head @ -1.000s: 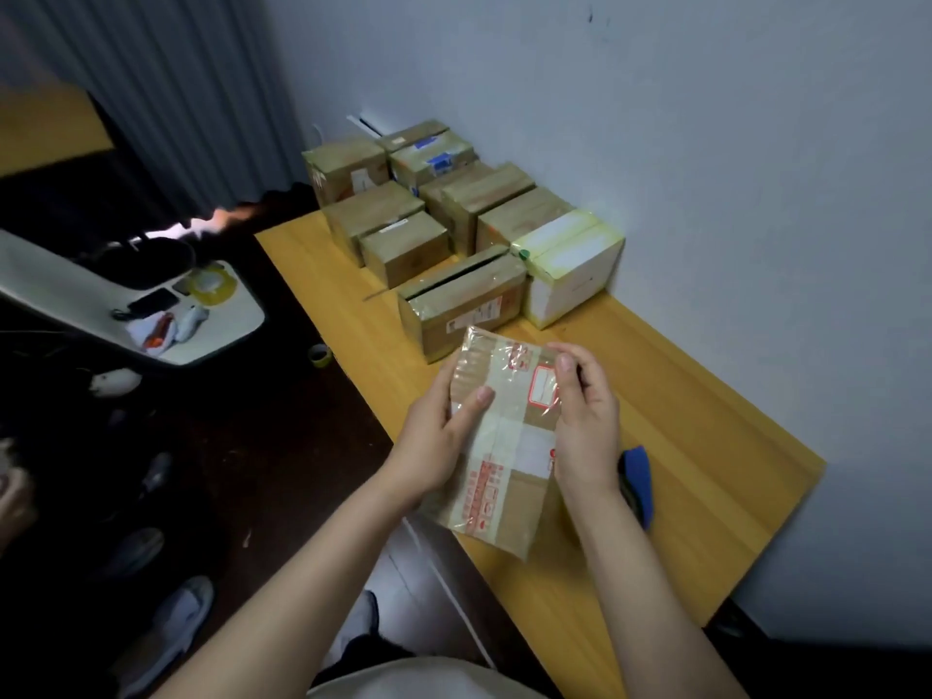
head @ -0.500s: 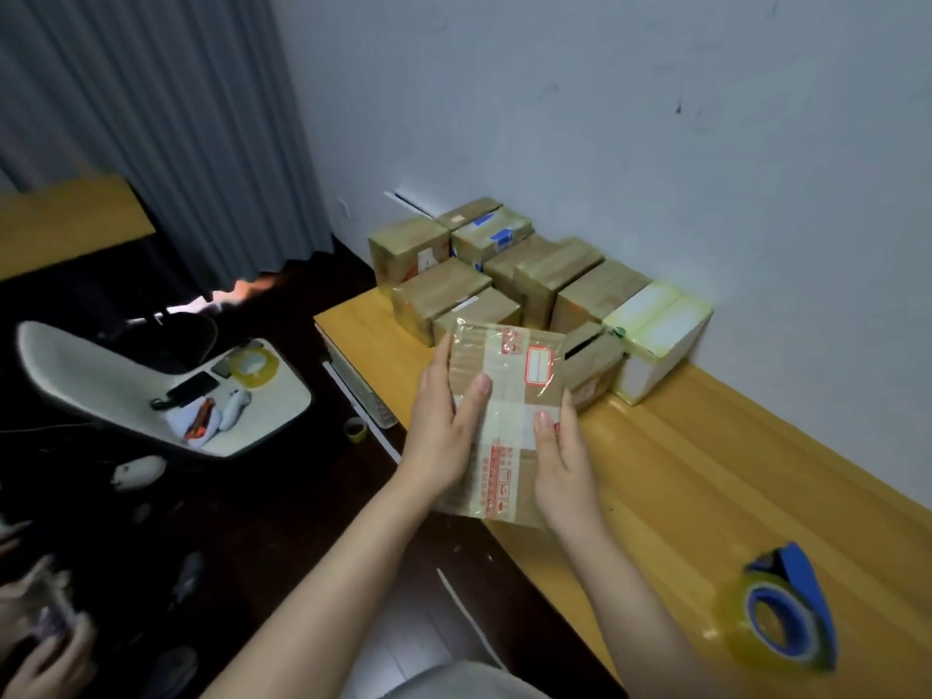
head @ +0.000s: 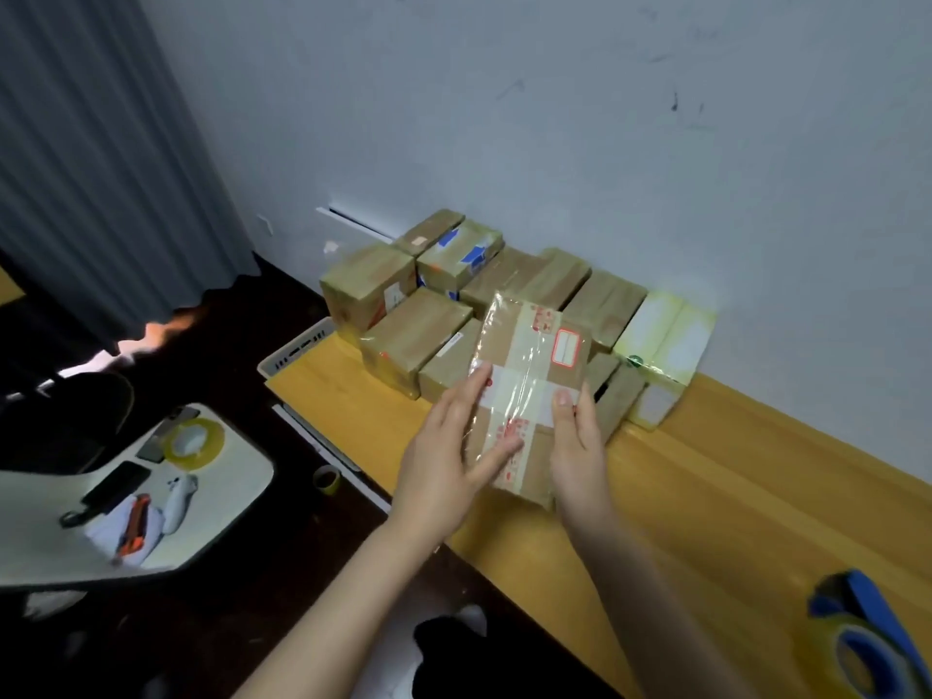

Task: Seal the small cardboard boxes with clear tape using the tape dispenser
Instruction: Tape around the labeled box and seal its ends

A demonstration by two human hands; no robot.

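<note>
A flat brown cardboard box, wrapped in clear tape with red print and a red-framed label, is held tilted above the wooden table, right in front of the pile of taped boxes. My left hand lies against its left edge with fingers straight. My right hand holds its right edge, thumb on the top face. The blue tape dispenser with its clear roll lies on the table at the lower right, away from both hands.
Several taped boxes and a white box stand against the wall. A white chair seat at the left carries a tape roll, a phone and a cutter. A small tape roll lies on the dark floor.
Both hands have carried the flat box forward toward the pile of boxes. My left fingers have straightened along its edge. The view has swung so the dispenser now lies at the lower right.
</note>
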